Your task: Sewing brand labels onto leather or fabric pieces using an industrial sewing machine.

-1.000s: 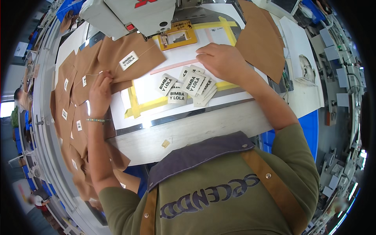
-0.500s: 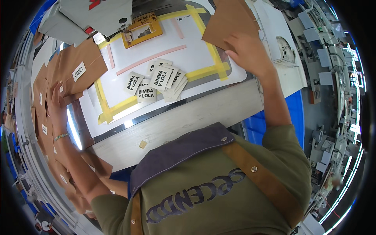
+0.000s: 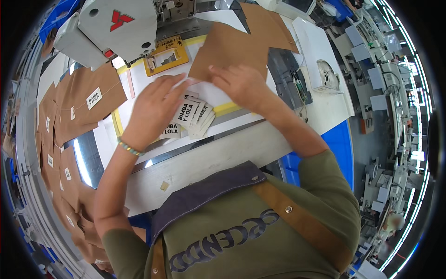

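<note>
A brown fabric piece (image 3: 227, 49) hangs over the taped white work surface, and my right hand (image 3: 241, 88) is closed on its near edge. My left hand (image 3: 155, 107) reaches in from the left, fingers stretched out with the tips by the piece's left corner; whether they touch it is blurred. Below the hands lies a loose pile of white printed labels (image 3: 190, 111), partly covered by my left hand. A yellow sewing clamp frame (image 3: 166, 56) sits under the machine head just beyond my left hand.
The white sewing machine head (image 3: 118, 28) stands at the far left of the work area. Brown pieces with white labels (image 3: 90, 93) overlap along the left side. More brown fabric (image 3: 267, 25) lies at the back right, beside a white box (image 3: 318, 56).
My right hand has brought a brown piece leftward from the stack at the right. My left hand has left the labelled pieces and moved right, over the label pile.
</note>
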Action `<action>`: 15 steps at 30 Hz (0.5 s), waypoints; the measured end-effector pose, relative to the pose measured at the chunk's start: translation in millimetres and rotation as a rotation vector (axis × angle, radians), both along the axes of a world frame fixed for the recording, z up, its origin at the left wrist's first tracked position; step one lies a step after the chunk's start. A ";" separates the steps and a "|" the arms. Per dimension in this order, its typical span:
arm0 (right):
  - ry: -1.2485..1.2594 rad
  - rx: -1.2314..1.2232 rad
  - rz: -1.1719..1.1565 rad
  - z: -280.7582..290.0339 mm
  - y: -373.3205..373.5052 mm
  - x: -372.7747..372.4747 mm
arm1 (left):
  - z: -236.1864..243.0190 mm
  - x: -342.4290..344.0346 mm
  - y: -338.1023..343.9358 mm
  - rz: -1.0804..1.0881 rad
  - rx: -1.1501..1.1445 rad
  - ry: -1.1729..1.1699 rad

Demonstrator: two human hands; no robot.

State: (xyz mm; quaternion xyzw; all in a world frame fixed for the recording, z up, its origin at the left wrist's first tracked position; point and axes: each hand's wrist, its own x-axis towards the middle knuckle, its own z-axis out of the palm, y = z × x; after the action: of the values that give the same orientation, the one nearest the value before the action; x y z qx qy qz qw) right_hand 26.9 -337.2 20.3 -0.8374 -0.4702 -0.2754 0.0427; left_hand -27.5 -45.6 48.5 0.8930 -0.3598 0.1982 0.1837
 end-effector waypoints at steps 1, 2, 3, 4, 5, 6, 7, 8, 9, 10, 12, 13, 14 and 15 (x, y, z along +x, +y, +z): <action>0.009 -0.038 0.048 -1.2 5.4 -2.4 | -6.7 5.8 -11.3 -0.015 0.010 -0.040; 0.006 -0.037 0.057 0.4 8.0 -4.7 | -13.0 11.7 -19.4 -0.028 0.023 -0.077; 0.022 -0.013 0.082 2.6 9.6 -6.4 | -17.1 17.3 -23.8 -0.018 0.025 -0.077; 0.039 0.016 0.110 4.3 11.9 -6.7 | -19.4 21.6 -25.2 -0.049 0.082 -0.059; 0.045 0.025 0.127 3.4 11.8 -5.9 | -20.6 24.2 -24.6 -0.078 0.140 -0.036; 0.063 0.016 0.088 2.8 7.0 -5.3 | -21.0 25.6 -24.6 -0.061 0.150 -0.027; 0.082 0.004 0.051 2.5 3.1 -4.2 | -19.9 25.8 -24.4 -0.048 0.189 -0.036; 0.089 0.010 0.065 3.3 -3.2 -3.0 | -19.8 26.9 -24.6 -0.041 0.226 -0.046; 0.093 -0.012 0.014 4.3 -9.4 -1.4 | -20.6 26.7 -21.3 -0.026 0.228 -0.094; 0.095 -0.036 -0.044 5.1 -15.9 0.2 | -22.0 28.8 -17.9 -0.019 0.233 -0.087; 0.103 -0.014 -0.074 3.1 -20.5 7.7 | -25.3 30.0 -8.1 -0.003 0.236 -0.236; 0.104 0.005 -0.120 2.3 -20.9 12.1 | -26.5 29.7 -3.2 -0.001 0.242 -0.233; 0.105 0.010 -0.116 0.5 -19.4 17.0 | -28.4 28.7 2.5 0.022 0.309 -0.212; 0.062 -0.017 -0.112 -1.8 -17.2 22.5 | -29.5 27.0 7.1 0.047 0.376 -0.191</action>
State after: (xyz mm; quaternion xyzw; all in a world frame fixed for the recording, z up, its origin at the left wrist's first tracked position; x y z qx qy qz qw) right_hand 49.4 -354.4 18.4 -0.8707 -0.4236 -0.2474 0.0348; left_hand -0.5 -38.5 19.0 0.8968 -0.3854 0.2158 -0.0257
